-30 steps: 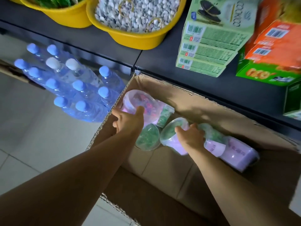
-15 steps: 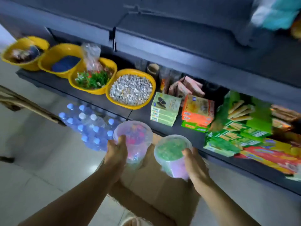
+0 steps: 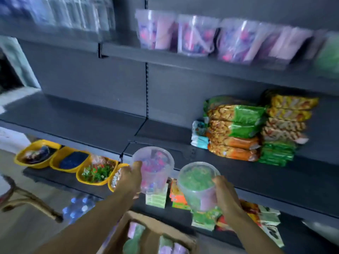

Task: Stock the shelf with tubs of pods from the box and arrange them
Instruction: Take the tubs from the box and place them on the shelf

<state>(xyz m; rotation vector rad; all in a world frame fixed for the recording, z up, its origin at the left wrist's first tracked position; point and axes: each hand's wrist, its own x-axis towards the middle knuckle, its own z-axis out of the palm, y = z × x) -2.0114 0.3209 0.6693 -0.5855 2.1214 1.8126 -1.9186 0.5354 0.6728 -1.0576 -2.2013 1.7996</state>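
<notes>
My left hand (image 3: 129, 177) grips a clear tub of pink and purple pods (image 3: 155, 167) by its side. A clear tub of green pods (image 3: 197, 182) is held in my right hand (image 3: 225, 194). Both tubs are raised in front of the dark middle shelf (image 3: 88, 123). Below my arms stands the open cardboard box (image 3: 156, 229) with more tubs inside. On the upper shelf (image 3: 183, 60) a blurred row of pink pod tubs (image 3: 198, 37) stands side by side.
Stacked snack packets (image 3: 236, 129) fill the right of the middle shelf. Yellow bowls (image 3: 71, 160) line the lower shelf at left, with boxed goods (image 3: 176, 197) beside them. A pack of water bottles (image 3: 78, 206) sits on the floor next to the box.
Both hands lifted the two tubs out of the box and up to the height of the middle shelf. The view swung upward, bringing the upper shelf's tubs into sight.
</notes>
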